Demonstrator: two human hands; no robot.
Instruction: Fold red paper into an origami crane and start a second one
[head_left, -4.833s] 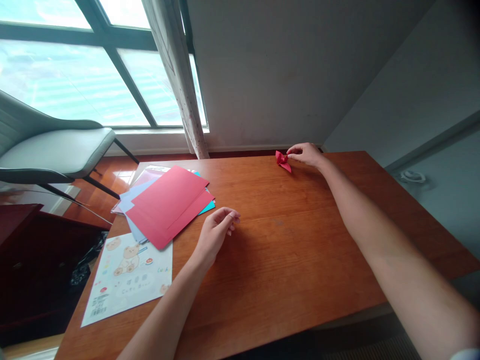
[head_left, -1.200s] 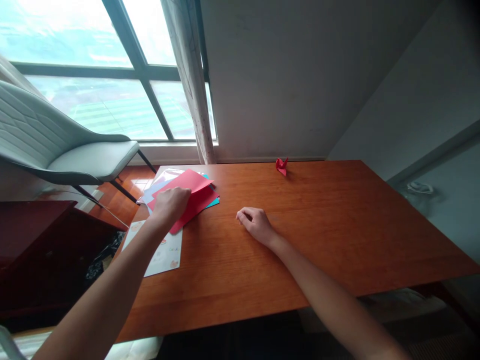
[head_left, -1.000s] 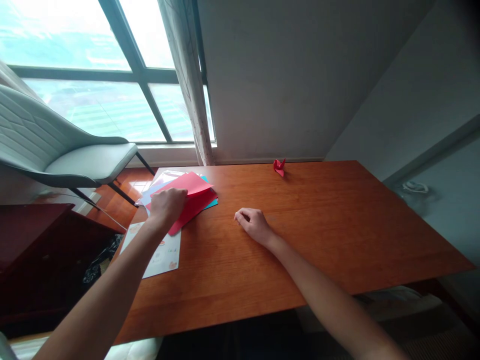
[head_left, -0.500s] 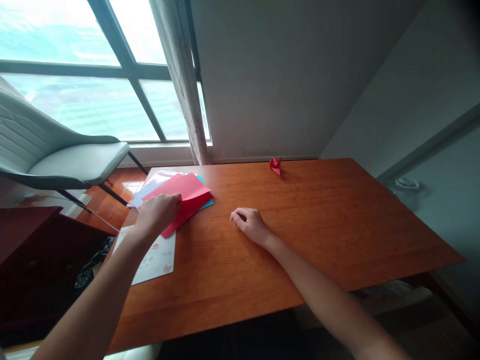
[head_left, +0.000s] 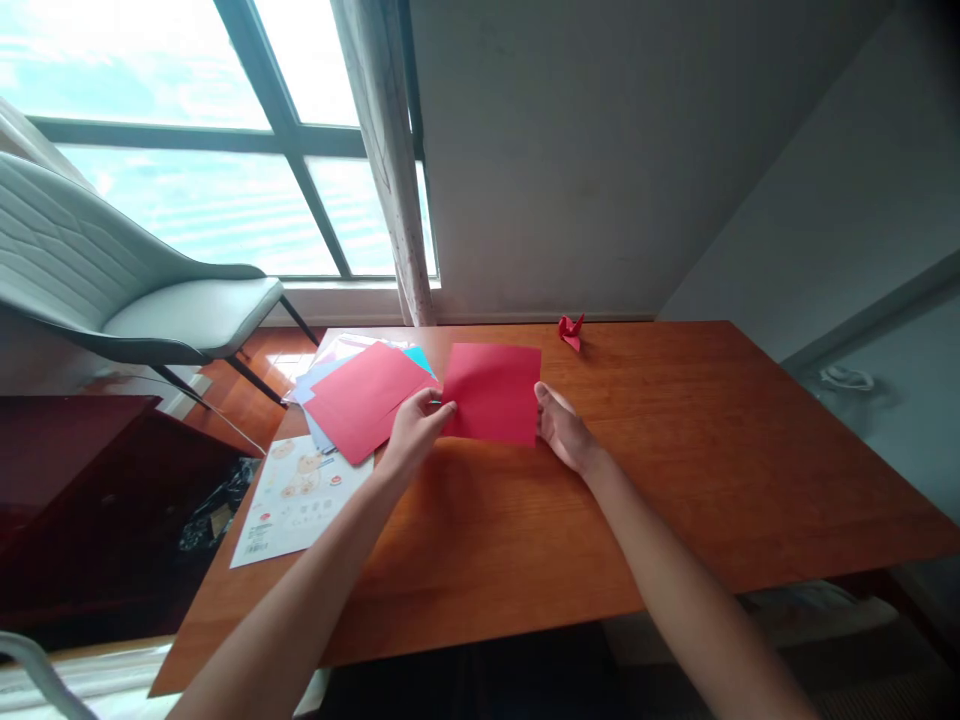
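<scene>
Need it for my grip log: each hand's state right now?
Left hand: closed on the red sheet, left edge.
Right hand: closed on its right edge.

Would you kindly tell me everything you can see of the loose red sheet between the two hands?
The red sheet is a plain, roughly square piece of matte paper, unfolded and uncreased. It lies flat or nearly so over the wooden table, just beside the stack of coloured sheets. The left hand pinches its left edge; the right hand meets its lower right edge, grip unclear.
</scene>
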